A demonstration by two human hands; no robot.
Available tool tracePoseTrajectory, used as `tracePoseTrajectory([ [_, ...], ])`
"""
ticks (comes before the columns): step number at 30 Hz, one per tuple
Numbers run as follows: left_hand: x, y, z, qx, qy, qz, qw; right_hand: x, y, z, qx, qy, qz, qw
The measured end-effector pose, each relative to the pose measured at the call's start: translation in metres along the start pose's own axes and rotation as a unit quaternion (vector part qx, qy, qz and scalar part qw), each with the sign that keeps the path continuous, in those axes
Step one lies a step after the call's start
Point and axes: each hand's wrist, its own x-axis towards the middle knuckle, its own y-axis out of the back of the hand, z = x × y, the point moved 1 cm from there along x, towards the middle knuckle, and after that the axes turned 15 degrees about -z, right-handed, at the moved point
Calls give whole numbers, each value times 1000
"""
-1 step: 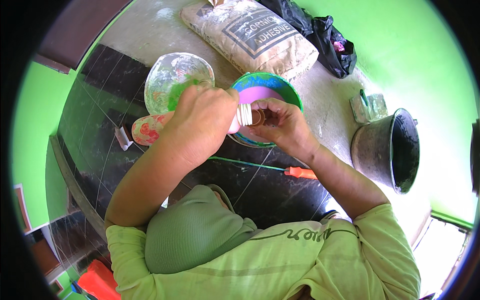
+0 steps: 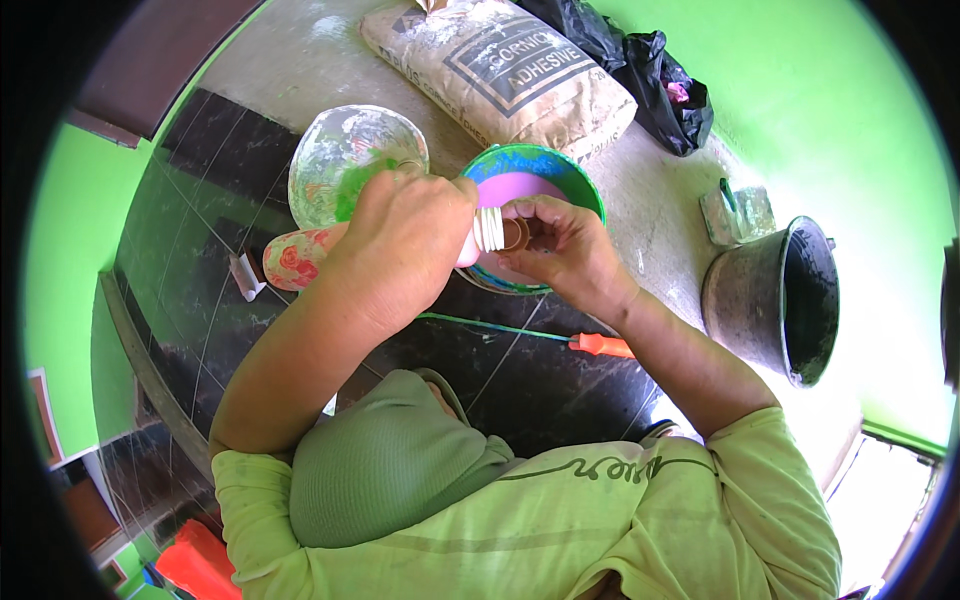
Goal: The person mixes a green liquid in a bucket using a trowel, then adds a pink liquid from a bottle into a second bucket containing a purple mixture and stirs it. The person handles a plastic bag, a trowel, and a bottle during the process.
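Observation:
My left hand is closed round a bottle whose white threaded neck points to the right; most of its body is hidden by the hand. My right hand has thumb and fingers closed on a small round brown cap at the bottle's mouth. Both hands are over a bucket, green and blue inside, with pink-lilac paint in it. Beyond my left hand stands a whitish, stained bowl with something bright green in it, partly hidden by the hand.
A large paper sack lies beyond the bucket, near black plastic bags. At the right are a black pail and a clear container. A thin rod with an orange handle and a floral-patterned oblong piece lie on the dark tiles.

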Motion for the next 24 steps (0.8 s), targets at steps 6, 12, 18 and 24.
tracePoseTrajectory([
  [6, 2, 2, 0, 13, -4, 16, 1000, 5, 2, -1, 5, 6, 1, 1000],
  [12, 2, 1, 1, 18, -15, 28, 999, 4, 1, -5, 27, 6, -4, 1000],
  [18, 2, -2, 0, 28, -20, 48, 998, 6, 0, 0, 14, -3, -2, 1000],
  [24, 1, -1, 2, 38, -17, 49, 998, 7, -1, 6, 7, 6, -4, 1000],
])
